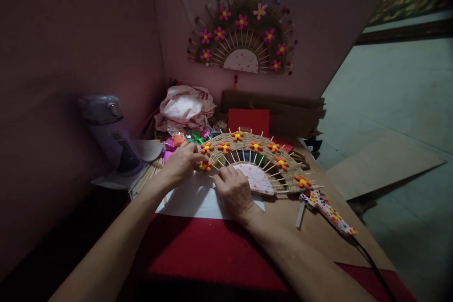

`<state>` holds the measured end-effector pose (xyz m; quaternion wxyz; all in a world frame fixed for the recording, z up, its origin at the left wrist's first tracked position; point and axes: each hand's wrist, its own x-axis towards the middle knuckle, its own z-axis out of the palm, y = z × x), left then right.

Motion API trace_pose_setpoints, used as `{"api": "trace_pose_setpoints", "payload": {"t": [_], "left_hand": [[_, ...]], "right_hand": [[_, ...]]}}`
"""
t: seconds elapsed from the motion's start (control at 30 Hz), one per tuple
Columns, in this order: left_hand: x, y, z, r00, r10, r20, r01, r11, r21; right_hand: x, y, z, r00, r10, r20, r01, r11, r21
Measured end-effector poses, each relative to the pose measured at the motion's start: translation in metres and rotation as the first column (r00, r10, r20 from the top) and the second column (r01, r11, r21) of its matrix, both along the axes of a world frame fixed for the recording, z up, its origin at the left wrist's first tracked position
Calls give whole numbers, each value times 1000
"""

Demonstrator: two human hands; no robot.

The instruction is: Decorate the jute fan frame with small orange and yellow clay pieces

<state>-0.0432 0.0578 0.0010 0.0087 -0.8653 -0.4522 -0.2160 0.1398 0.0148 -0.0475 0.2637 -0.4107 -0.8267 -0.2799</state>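
Note:
A half-round fan-shaped craft piece (244, 144) lies on the table, wound with brown twine between thin wooden sticks. Orange flowers with yellow centres sit along its band, and its core is a pink dotted half-circle (255, 179). My left hand (181, 164) is closed at the piece's left end, thumb and fingers by the lowest orange flower (205, 166). Curled fingers of my right hand (234, 192) grip the lower edge beside the half-circle's left corner; the fingertips are partly hidden. Under both hands lies a white paper sheet (198, 205).
A glue gun in flowery wrapping (331, 212) rests at right, its cord trailing off the table. At left stands a purple flask (113, 137). Behind are crumpled pink cloth (184, 106), colourful clay packets (179, 139) and a red card (248, 121). A similar flowered fan (242, 33) hangs on the wall.

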Motion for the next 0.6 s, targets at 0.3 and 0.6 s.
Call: {"api": "trace_pose_setpoints", "payload": {"t": [0.3, 0.6], "left_hand": [[-9, 27, -11, 982, -79, 170, 94, 992, -85], [-12, 33, -13, 950, -118, 290, 159, 980, -123]], "right_hand": [[0, -2, 1, 1000, 10, -17, -11, 1000, -5], [0, -1, 1, 1000, 4, -12, -5, 1000, -7]]}}
